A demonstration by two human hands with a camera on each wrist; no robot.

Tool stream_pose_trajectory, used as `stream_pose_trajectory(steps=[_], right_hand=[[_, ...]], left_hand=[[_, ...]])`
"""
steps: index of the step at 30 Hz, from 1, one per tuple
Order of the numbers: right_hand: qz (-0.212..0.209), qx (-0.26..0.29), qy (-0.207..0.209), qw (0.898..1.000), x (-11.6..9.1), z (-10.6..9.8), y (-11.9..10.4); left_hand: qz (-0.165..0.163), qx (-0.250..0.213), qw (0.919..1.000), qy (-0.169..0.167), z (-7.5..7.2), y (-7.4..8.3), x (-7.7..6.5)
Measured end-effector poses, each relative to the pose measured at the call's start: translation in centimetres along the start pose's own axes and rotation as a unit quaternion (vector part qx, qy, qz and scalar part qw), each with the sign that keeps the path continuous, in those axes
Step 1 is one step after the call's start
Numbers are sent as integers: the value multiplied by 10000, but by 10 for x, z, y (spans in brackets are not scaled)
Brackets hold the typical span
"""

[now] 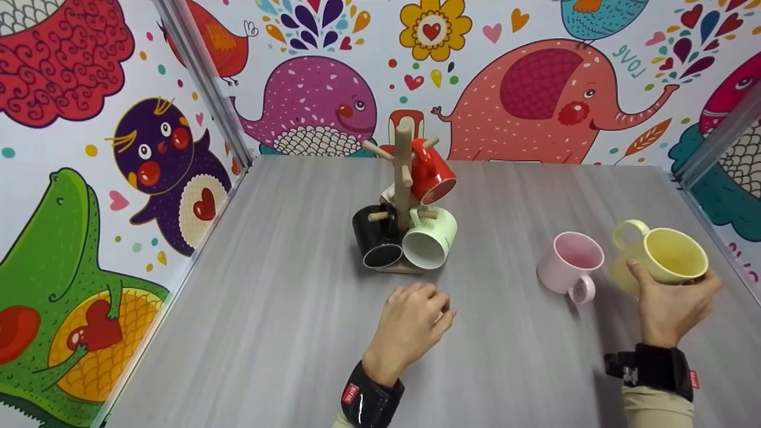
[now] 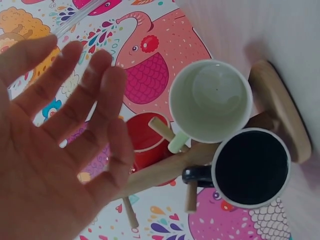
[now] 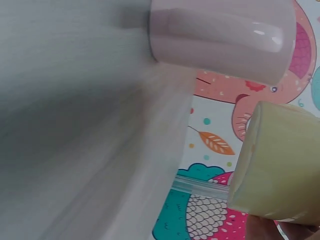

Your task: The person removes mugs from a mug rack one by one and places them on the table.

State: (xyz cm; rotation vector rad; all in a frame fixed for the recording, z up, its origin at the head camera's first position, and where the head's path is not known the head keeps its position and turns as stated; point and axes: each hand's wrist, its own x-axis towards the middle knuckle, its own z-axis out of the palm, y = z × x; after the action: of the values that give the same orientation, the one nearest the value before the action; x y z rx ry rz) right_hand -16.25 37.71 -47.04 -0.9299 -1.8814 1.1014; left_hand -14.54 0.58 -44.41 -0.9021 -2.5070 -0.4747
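Note:
On the right, my right hand (image 1: 675, 306) grips a yellow mug (image 1: 648, 264) round its body, thumb on the near side. In the right wrist view the mug's base (image 3: 245, 160) is off the table. My left hand (image 1: 407, 327) hovers in front of a wooden mug tree (image 1: 403, 178), holding nothing; its fingers are loosely bent. On the tree's pegs hang a black mug (image 1: 370, 229), a light green mug (image 1: 443, 229) and, higher up, a red mug (image 1: 427, 169). A whitish thing behind the post is mostly hidden.
A pink mug (image 1: 556, 267) stands upright on the grey table (image 1: 285, 297), left of the yellow one, its handle toward me. Printed panels (image 1: 475, 71) with cartoon animals wall in the back and sides. Metal strips (image 1: 205, 77) run along the corners.

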Motion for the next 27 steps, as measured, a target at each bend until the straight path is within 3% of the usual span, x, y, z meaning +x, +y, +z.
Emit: stream_pose_trajectory(steps=[11,27], right_hand=[[855,-240,-898,9920,9,3,10],[986,-517,-1128,9874,13,10,22]], left_hand=[[-93,18,9999,-121,-2,0,-2],[-25,676,9976,168,0,-4,-2]])
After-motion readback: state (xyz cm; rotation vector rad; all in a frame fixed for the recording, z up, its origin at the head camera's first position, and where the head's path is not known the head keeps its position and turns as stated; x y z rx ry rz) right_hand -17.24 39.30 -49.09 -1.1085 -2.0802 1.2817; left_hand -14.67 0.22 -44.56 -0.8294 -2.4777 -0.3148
